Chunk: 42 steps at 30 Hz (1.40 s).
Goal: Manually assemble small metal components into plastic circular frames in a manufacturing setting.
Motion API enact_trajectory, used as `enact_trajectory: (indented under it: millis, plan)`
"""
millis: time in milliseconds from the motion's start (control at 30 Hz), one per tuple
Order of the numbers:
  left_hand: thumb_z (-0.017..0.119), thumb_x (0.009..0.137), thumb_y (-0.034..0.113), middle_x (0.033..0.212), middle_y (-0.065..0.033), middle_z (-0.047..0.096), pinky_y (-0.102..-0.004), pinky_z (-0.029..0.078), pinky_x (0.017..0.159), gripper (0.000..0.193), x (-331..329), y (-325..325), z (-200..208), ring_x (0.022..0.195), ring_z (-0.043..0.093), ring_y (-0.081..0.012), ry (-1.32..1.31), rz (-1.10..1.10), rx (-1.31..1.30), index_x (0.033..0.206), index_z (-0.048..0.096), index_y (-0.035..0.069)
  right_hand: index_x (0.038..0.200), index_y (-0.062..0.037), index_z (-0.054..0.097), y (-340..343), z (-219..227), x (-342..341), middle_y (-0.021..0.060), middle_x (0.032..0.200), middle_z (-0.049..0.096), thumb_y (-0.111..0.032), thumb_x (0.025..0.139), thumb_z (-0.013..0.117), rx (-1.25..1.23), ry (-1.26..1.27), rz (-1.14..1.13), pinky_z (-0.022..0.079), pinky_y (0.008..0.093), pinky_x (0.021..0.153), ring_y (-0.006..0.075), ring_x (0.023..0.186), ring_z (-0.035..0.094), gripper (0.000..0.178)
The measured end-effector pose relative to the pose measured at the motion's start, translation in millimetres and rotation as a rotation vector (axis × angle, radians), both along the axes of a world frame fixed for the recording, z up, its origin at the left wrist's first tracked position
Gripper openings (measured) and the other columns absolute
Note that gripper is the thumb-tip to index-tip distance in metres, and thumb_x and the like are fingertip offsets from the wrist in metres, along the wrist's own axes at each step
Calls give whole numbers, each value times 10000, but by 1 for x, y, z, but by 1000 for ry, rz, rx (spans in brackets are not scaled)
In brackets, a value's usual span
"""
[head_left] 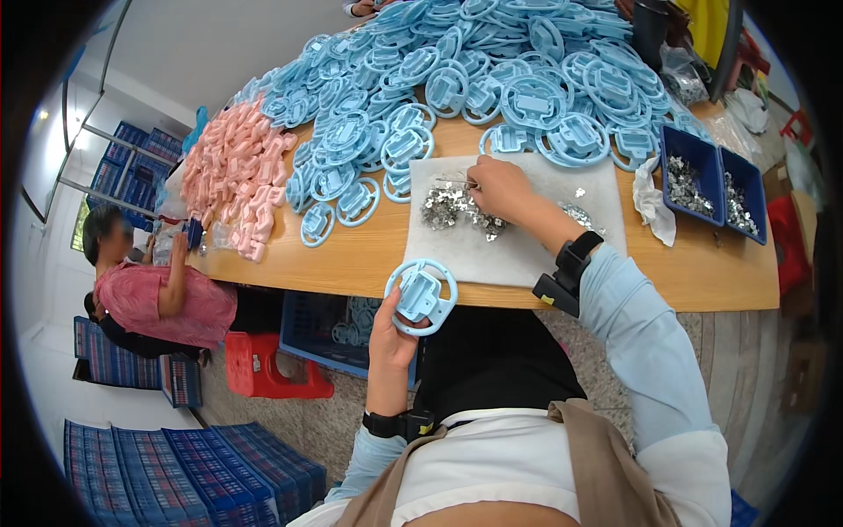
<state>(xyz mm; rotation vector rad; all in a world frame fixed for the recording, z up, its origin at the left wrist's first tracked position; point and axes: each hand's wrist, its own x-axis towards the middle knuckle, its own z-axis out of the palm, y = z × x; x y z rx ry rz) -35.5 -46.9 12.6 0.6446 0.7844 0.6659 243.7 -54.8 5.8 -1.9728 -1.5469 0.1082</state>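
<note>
Blue plastic wheel pinched in my left hand at the bench's front edge; my right hand pinches a thin sliver.

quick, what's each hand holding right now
Left hand: holding a round light-blue plastic part.
Right hand: closed, seemingly on a thin metallic tool.

Left of the white mat, my left hand has an open strip of table to pass over. Ahead of my right hand, heaped blue wheels block the way; crumpled tissue and a blue bin stand in its path to the right.
</note>
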Motion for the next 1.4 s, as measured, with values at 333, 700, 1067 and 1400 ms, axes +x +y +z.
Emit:
enact_trajectory:
  millis: [333,700,1067,1400]
  plan:
    - [576,856,230,1011,-74,621,-261,521,571,331,-2,-3,-1,861,630,-166,37,65,-9,1138,528,63,832,-55,634,4,14,-54,129,917,553,-34,727,547,-73,-105,262,494,408,701,311,832,603,138]
    - [607,823,229,990,-68,629,-274,519,549,326,-7,4,-7,843,634,-177,65,-29,29,1108,541,86,797,-43,566,-82,7,-43,76,855,546,-91,724,590,-63,-289,445,481,380,558,269,642,596,90]
    - [616,822,175,987,-90,599,-310,558,663,348,18,1,2,838,630,-172,78,-69,127,1117,518,21,827,-66,650,-90,-2,-64,89,796,570,-153,752,609,86,213,-5,470,381,632,291,730,583,122]
    - [618,795,105,986,-54,582,-305,534,722,342,37,-4,5,888,601,-145,8,-234,52,1114,513,42,858,-31,640,-88,15,-71,66,876,614,-4,683,639,329,511,204,447,289,477,192,539,553,177]
